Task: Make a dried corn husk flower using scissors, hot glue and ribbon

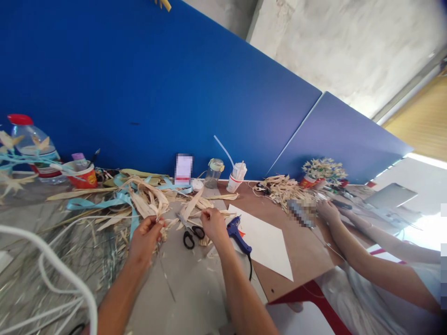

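My left hand (148, 235) is closed in a pinch at the front of a heap of dry corn husks (153, 197). A thin dark wire (167, 279) trails down from it; the pinched end is partly hidden. To its right, my right hand (213, 224) has its fingers pressed together, and whatever they hold is too small to make out. Between the hands lie black-handled scissors (189, 236) on the grey tabletop (188, 288). A blue hot glue gun (239, 235) rests just right of my right hand, partly on a white paper sheet (272, 242).
Light blue ribbon (101, 202) and loose wires (104, 256) cover the left side. A white tube (70, 265) arches in front. Along the blue partition stand a large bottle (38, 149), paper cups (84, 178) and a jar (214, 174). A co-worker's hands (328, 211) are at the right.
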### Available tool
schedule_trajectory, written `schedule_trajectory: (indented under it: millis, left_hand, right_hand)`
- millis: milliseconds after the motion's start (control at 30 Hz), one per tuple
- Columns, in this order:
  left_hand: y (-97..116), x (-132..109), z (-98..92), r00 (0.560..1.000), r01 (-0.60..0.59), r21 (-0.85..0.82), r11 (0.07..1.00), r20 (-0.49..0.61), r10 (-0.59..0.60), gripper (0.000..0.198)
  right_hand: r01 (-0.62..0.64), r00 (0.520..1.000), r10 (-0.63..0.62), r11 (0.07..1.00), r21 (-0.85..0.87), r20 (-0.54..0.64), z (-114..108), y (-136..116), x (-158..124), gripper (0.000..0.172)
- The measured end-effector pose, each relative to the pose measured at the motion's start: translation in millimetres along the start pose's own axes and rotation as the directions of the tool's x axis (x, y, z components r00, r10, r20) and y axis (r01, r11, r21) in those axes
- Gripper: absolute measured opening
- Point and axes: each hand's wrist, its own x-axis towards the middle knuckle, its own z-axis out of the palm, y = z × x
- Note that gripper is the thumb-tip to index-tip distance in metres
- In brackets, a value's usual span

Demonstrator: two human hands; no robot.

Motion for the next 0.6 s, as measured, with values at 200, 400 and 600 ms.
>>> schedule_trajectory:
  millis: [200, 400, 600]
  left_hand:
    - [11.1, -5.5, 3.3, 0.995, 0.099, -0.154, 0.983, 0.026, -0.096, 0.032]
    - [8.8, -5.8, 2.2, 0.996, 0.086, -0.105, 0.991, 0.047, -0.082, 0.032]
    - [3.4, -2.0, -1.3, 0.997, 0.071, -0.137, 0.988, 0.021, -0.069, 0.034]
  right_hand:
    - [0.143, 0.989, -0.103, 0.842, -0.520, 0.105, 9.9, 8.4, 0.2, 0.024]
    - [0.230, 0.967, -0.118, 0.783, -0.577, 0.226, 23.0, 5.7, 8.6, 0.023]
    - [0.182, 0.970, -0.071, 0.849, -0.497, 0.234, 16.3, 5.5, 17.1, 0.027]
